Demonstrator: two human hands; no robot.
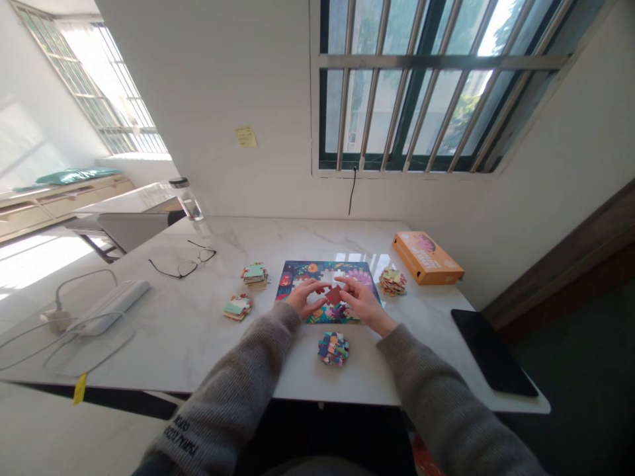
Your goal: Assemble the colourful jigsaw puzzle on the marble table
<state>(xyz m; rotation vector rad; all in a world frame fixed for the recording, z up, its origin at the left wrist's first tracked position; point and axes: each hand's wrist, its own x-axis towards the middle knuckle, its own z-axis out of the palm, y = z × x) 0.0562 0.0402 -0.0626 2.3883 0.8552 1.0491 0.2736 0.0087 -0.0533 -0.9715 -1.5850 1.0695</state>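
Observation:
Over the puzzle board (285, 272), both my hands meet around one reddish-brown puzzle piece (333, 295), its plain side facing up. My right hand (366, 303) pinches it at its right edge with thumb and fingers. My left hand (306, 299) comes from the other side, its curved fingertips at the piece's left edge. Colourful pieces frame the board, with a pale unfilled area in the middle partly hidden by my hands. Just in front of the board lies a pile of mixed puzzle pieces (333, 349).
Stacked pieces (254, 275) and a smaller stack (237, 307) stand left of the board; another pile (392, 281) lies right. Farther out are an orange box (427, 258), black tablet (491, 350), eyeglasses (188, 266), power strip (112, 307) with cables, and bottle (187, 199).

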